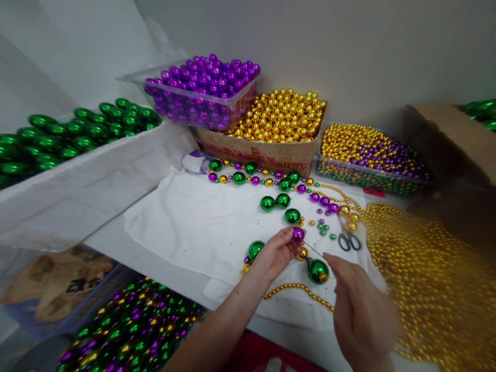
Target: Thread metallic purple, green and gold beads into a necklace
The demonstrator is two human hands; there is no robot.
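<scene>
the left hand (276,256) pinches a purple bead (297,234) at its fingertips, left of the scissors (349,241). the right hand (360,310) pinches a thin wire (314,250).

Bare left grip (276,254) on a bare forearm (220,325) running to six o'clock; bare right grip (362,310) at five o'clock, blurred

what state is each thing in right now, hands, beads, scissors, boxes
left hand, pinching the purple bead at its fingertips
right hand, pinched on a thin wire that runs toward the purple bead
scissors, shut, lying flat on the white cloth
mixed bead strand, laid out loose across the white cloth
purple bead tub, open, heaped full
gold bead box, open, heaped full
</scene>
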